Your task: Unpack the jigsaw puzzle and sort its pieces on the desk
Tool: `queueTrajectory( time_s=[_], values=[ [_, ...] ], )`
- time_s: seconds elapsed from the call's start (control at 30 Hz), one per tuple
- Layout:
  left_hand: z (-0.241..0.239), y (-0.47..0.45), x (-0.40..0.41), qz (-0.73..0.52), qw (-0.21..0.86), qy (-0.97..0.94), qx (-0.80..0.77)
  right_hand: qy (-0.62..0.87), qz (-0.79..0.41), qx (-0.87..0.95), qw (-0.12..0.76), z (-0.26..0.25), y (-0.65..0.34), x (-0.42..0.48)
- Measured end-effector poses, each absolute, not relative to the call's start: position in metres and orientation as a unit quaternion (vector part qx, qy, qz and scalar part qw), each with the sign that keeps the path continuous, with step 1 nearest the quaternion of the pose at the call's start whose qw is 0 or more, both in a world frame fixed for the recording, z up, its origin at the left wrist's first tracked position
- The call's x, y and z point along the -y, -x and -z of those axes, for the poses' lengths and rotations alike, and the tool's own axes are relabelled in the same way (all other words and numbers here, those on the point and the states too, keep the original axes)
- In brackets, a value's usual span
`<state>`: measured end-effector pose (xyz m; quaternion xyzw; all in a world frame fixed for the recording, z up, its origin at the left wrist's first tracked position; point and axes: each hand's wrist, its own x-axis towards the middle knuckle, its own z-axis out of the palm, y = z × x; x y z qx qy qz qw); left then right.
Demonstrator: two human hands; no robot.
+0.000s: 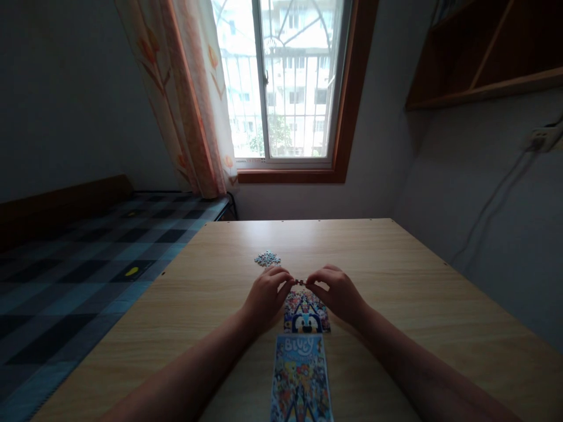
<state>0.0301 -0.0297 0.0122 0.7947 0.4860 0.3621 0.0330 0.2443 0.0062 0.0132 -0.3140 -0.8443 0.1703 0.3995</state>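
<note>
A short strip of small jigsaw puzzle pieces (300, 282) spans the gap between my two hands, just above the top edge of a partly built puzzle (307, 316). My left hand (269, 293) pinches its left end between thumb and fingertips. On the other end, my right hand (338, 292) has a similar pinch. The built part shows a blue dog's face and a crowd of colours. Below it lies a picture sheet (301, 378) lettered "BLUEY". A pile of loose puzzle pieces (267, 258) is beyond my left hand.
The wooden table (211, 275) reaches toward a window (290, 88) with a floral curtain (189, 105). Left of the table is a bed with a checked cover (109, 252). A wall shelf (479, 82) and an outlet with a cord (539, 140) are at the right.
</note>
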Motion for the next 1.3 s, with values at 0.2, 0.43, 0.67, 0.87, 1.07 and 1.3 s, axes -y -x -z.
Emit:
queueTrajectory(
  time_s=[0.2,0.43,0.67,0.87,1.07,1.3],
  values=[
    [-0.015,-0.018,0.024,-0.379,0.011,-0.748,-0.545,0.332,-0.149,0.837,0.408,-0.011,-0.248,-0.011],
    [-0.019,0.038,0.001,-0.246,-0.072,-0.602,-0.756,0.408,-0.171,0.805,0.395,0.002,-0.259,-0.028],
    [-0.014,0.04,-0.005,-0.127,-0.08,-0.592,-0.792,0.447,-0.186,0.807,0.339,0.01,-0.258,-0.036],
    [-0.017,0.035,0.001,-0.169,-0.099,-0.617,-0.762,0.446,-0.157,0.824,0.311,0.008,-0.262,-0.034],
    [-0.016,0.018,0.006,-0.207,-0.058,-0.672,-0.708,0.381,-0.156,0.867,0.28,0.005,-0.26,-0.024],
    [-0.011,0.043,-0.005,-0.421,0.043,-0.513,-0.747,0.336,-0.127,0.909,0.211,-0.005,-0.252,-0.008]
  ],
)
